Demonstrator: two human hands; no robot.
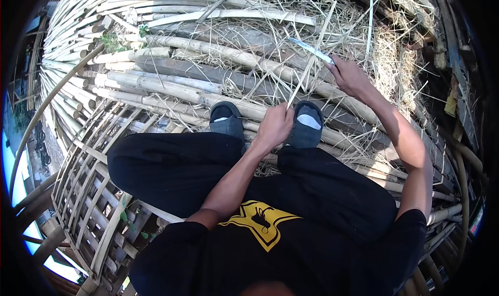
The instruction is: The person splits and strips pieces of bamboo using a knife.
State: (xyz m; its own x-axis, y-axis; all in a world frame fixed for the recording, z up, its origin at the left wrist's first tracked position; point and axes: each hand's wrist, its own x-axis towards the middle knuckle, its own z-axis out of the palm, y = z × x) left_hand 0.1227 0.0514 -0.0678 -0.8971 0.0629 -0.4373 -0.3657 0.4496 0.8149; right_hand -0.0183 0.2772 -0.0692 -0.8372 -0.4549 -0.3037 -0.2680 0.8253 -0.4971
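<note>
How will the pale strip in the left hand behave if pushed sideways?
The pale strip will probably bend and spring back: it looks thin and narrow but fairly straight. It is likely light, since the left hand alone appears to hold it near one end.

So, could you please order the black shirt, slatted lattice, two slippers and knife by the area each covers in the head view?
1. Black shirt
2. Slatted lattice
3. Left slipper, right slipper: too alike to rank
4. Knife
</note>
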